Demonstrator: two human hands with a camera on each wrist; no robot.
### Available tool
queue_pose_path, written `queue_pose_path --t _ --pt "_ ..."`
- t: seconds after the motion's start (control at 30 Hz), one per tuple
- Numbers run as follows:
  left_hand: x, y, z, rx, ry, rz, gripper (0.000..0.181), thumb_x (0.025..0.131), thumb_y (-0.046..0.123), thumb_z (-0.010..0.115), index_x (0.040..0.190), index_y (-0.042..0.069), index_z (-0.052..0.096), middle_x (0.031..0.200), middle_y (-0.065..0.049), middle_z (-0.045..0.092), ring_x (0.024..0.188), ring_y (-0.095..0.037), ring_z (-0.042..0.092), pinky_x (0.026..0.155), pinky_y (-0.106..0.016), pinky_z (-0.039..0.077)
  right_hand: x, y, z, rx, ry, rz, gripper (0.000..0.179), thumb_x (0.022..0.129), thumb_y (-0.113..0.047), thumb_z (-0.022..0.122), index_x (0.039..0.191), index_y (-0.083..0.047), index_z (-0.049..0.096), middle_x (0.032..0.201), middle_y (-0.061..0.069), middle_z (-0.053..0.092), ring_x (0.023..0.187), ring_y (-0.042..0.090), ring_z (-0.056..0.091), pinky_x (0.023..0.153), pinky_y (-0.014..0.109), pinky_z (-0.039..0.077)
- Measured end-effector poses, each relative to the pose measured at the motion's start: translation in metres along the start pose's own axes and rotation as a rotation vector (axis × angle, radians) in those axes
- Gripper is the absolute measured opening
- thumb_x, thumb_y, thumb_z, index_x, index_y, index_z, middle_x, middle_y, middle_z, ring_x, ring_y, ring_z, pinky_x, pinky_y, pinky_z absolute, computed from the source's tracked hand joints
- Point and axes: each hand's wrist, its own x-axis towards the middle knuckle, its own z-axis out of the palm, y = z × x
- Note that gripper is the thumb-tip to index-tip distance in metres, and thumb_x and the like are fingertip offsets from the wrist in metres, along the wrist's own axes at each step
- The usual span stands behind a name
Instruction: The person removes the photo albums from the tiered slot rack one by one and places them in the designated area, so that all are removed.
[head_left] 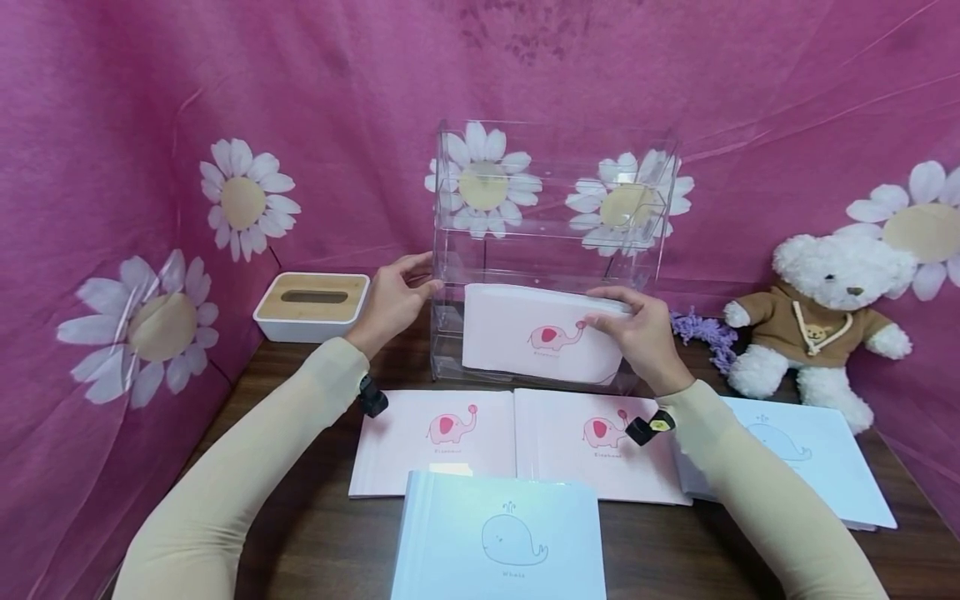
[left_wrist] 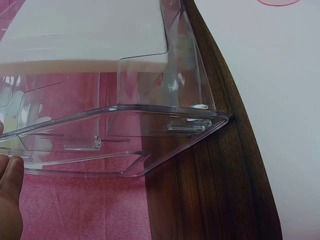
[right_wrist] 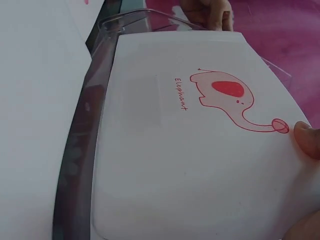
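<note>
A clear display rack (head_left: 551,229) with stepped tiers stands on the table against the cloth. My left hand (head_left: 397,300) holds the left side of the rack, its fingertips (left_wrist: 12,172) at the clear side edge in the left wrist view. With thumb and fingers my right hand (head_left: 637,329) pinches the upper right edge of a pink elephant book (head_left: 502,333), which sits at the rack's lowest tier, leaning back. "Elephant" is lettered beside the drawing in the right wrist view. The right hand's fingers behind the book are partly hidden.
Two more pink elephant books (head_left: 405,433) lie side by side before the rack. One blue whale book (head_left: 450,542) lies nearer me, another blue whale book (head_left: 840,467) at right. A tissue box (head_left: 311,325) stands left; a teddy bear (head_left: 817,325) and purple flowers (head_left: 708,329) are right.
</note>
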Motion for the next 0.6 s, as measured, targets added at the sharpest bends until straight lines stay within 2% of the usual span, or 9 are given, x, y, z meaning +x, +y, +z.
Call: queue_pose_path --t 0.17,0.3,0.6 --pt "0.000 0.001 0.000 0.003 0.002 -0.005 0.052 0.092 0.015 0.076 0.142 0.015 0.061 0.130 -0.008 0.070 0.119 -0.021 0.068 0.100 -0.036 0.059 0.001 -0.006 -0.006 0.001 0.027 -0.032 0.034 0.085 -0.006 0.081 0.118 -0.006 0.074 0.105 -0.005 0.074 0.078 0.004 0.072 0.063 0.026 0.064" --pt "-0.001 0.001 0.001 -0.002 0.000 -0.002 0.052 0.092 0.015 0.076 0.142 0.014 0.060 0.132 -0.009 0.069 0.119 -0.021 0.068 0.101 -0.035 0.059 0.002 -0.010 -0.011 0.067 0.038 -0.028 0.037 0.085 -0.004 0.081 0.120 -0.001 0.072 0.095 -0.011 0.074 0.077 0.004 0.073 0.062 0.025 0.064" --pt "-0.002 0.001 0.001 -0.005 0.008 0.009 0.051 0.092 0.015 0.076 0.141 0.015 0.061 0.131 -0.008 0.070 0.119 -0.021 0.068 0.100 -0.035 0.059 0.004 -0.018 -0.022 0.314 0.096 -0.047 0.035 0.080 0.008 0.080 0.114 0.005 0.073 0.088 -0.002 0.077 0.073 0.008 0.073 0.061 0.026 0.063"
